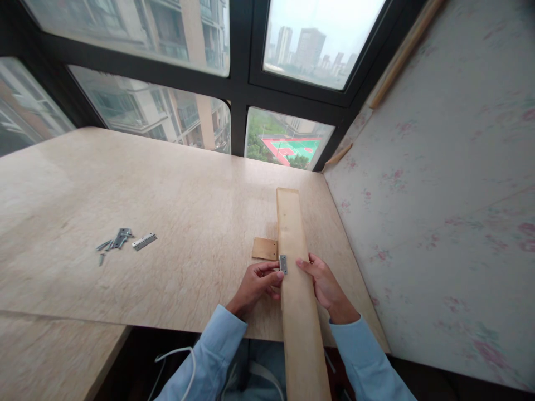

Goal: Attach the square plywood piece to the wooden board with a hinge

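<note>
A long pale wooden board (295, 228) runs from the sill out over its front edge towards me. Against the board's left edge lies a small metal hinge (283, 264) with holes in it. My left hand (263, 282) pinches the hinge between thumb and fingers. On the other side, my right hand (322, 277) grips the board's right edge, thumb on top and fingers along the side. A small brown wooden piece (264, 249) with holes near one edge lies just left of the board.
On the left of the stone sill (188, 223) lie another hinge (144, 241), a further hinge (121, 237) and several screws (101, 259). Dark-framed windows (239, 89) stand behind, and a flowered wall (434, 211) closes the right side. A white cable (178, 351) hangs near my left sleeve.
</note>
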